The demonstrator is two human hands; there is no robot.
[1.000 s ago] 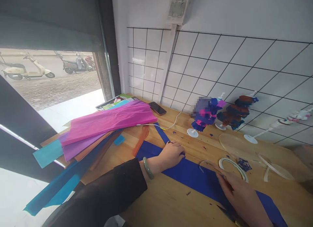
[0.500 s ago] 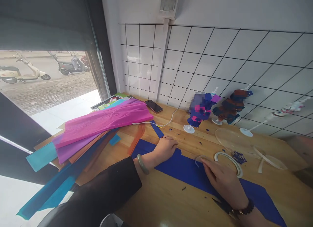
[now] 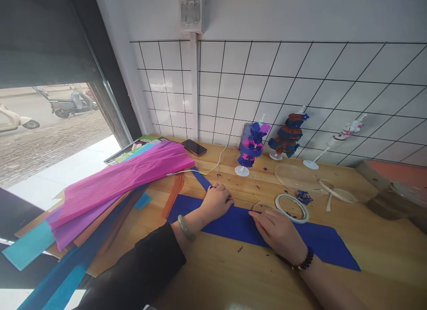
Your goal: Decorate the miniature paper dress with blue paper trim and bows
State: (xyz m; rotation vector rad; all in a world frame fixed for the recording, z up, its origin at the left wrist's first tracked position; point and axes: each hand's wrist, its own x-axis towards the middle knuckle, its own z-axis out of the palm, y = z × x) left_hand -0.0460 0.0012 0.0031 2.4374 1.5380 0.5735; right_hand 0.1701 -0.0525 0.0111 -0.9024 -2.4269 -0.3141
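Note:
A long strip of dark blue paper [image 3: 327,241] lies across the wooden table. My left hand [image 3: 216,202], with a green bangle at its wrist, rests on the strip's upper edge with its fingers curled together. Over the strip's middle is my right hand [image 3: 278,232], its thumb and forefinger pinched near the upper edge; what they hold is too small to make out. A white ring of tape [image 3: 279,204] lies just beyond my right hand. Beyond my left hand is a narrow blue piece [image 3: 200,178].
Stacked pink paper [image 3: 130,176] and other coloured sheets cover the table's left. A phone [image 3: 194,147] and white cable [image 3: 216,164] lie near the wall. Decorated stands [image 3: 251,145] [image 3: 289,134] line the back. At right is a clear disc [image 3: 293,176].
The view has turned to the right. My right hand has moved a little closer to my left hand along the blue strip, and the dark tool near its wrist is now mostly hidden.

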